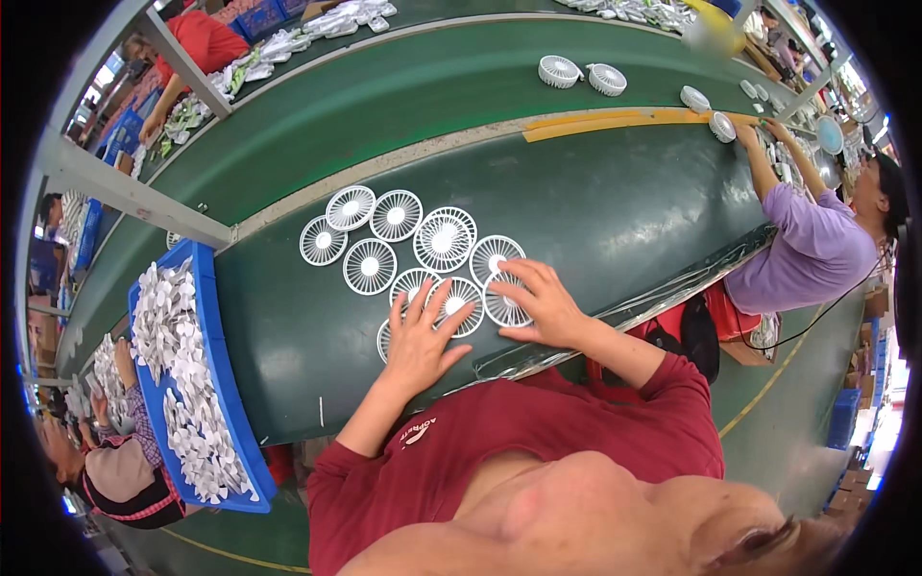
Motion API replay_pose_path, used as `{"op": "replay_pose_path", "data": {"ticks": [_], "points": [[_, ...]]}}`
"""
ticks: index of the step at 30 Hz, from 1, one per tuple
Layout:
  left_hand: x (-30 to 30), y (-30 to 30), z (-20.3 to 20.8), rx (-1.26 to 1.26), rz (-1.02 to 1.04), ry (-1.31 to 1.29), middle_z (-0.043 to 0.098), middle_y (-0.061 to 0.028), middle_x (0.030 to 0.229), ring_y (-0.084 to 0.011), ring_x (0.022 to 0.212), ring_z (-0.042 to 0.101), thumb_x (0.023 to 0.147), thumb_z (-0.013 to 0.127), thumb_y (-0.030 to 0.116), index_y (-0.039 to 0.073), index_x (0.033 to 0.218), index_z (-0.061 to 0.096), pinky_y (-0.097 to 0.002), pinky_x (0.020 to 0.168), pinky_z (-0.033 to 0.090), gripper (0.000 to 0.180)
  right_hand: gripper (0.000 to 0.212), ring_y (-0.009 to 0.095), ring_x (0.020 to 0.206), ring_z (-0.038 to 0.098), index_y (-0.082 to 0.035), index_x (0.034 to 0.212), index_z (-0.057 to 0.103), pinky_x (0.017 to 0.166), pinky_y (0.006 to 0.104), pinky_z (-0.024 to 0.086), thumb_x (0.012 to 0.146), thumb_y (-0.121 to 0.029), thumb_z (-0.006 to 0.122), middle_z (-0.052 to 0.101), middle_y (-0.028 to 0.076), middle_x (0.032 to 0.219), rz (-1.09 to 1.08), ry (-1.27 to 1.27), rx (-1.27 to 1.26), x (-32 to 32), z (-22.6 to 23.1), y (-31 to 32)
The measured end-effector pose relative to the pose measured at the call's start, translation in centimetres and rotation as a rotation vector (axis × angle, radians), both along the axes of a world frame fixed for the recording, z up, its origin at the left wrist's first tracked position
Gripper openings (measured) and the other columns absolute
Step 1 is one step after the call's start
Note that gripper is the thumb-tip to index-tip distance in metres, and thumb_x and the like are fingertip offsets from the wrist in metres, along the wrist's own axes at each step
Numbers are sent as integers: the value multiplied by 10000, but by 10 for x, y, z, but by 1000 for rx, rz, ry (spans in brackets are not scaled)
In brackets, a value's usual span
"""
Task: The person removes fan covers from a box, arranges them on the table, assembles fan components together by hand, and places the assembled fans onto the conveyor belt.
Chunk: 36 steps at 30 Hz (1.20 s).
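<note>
Several round white fan grilles with radial spokes and solid centres lie flat on the dark green table [624,211] in front of me. My left hand [420,344] is open, fingers spread over the near grilles, one of which, a white fan grille [465,295], shows beside its fingertips. Another grille by that hand is mostly covered. On the right, my right hand [545,309] rests with fingers apart across a grille [501,305] at the group's right end. Farther off, a grille [370,267] and a doubled-looking grille [445,230] lie untouched.
A blue tray [227,394] heaped with small white parts [182,336] stands at the left. Beyond the table runs a green conveyor belt [432,96] carrying round white fan pieces [559,71]. A co-worker in purple [816,235] reaches in from the right. A metal post [134,192] rises at left.
</note>
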State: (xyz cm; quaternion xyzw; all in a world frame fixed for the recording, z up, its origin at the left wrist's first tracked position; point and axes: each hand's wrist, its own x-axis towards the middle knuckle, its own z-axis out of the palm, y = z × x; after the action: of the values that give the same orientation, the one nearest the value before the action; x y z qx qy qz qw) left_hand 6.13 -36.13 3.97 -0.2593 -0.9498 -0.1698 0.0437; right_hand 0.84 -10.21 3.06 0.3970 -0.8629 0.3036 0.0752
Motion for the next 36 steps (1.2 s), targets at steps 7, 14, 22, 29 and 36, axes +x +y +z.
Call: {"op": "replay_pose_path", "data": {"ticks": [7,14,22,29,36], "points": [[-35,-9,-5,51,-60,111,428,-99,1466,-307,1372,369,802,715,301,232,1282,586,-510,1106,237,502,647,350,1209,464,-123,1267,559,995,467,385,697,-305,807,496,127,1341,-90,177,-84,-64,-8,8],[-53,-38,24,390,-3,246,555,-102,1326,-336,1225,517,750,768,187,115,1137,667,-455,1014,413,406,647,356,1209,484,-110,1257,567,1018,452,395,687,-283,819,520,133,1338,-193,224,-105,-86,-19,-10],[35,-15,218,1499,-957,275,589,-73,882,-207,850,586,885,712,135,80,872,651,-303,764,497,83,591,355,1197,494,-81,1230,581,1009,441,411,688,-174,798,546,138,1321,-226,200,-145,-72,-12,-9],[70,10,225,1565,-984,370,616,-94,974,-201,860,588,857,737,172,80,938,668,-287,743,498,140,564,348,1200,502,-65,1234,579,1016,430,409,716,-161,780,556,145,1320,-197,214,-156,-75,-19,-6],[58,18,222,1674,-1142,240,620,-97,986,-196,857,590,872,703,168,66,959,656,-287,738,498,142,544,355,1197,513,-69,1214,592,1016,436,411,732,-222,792,569,165,1299,-275,269,-153,-78,-19,8]]}}
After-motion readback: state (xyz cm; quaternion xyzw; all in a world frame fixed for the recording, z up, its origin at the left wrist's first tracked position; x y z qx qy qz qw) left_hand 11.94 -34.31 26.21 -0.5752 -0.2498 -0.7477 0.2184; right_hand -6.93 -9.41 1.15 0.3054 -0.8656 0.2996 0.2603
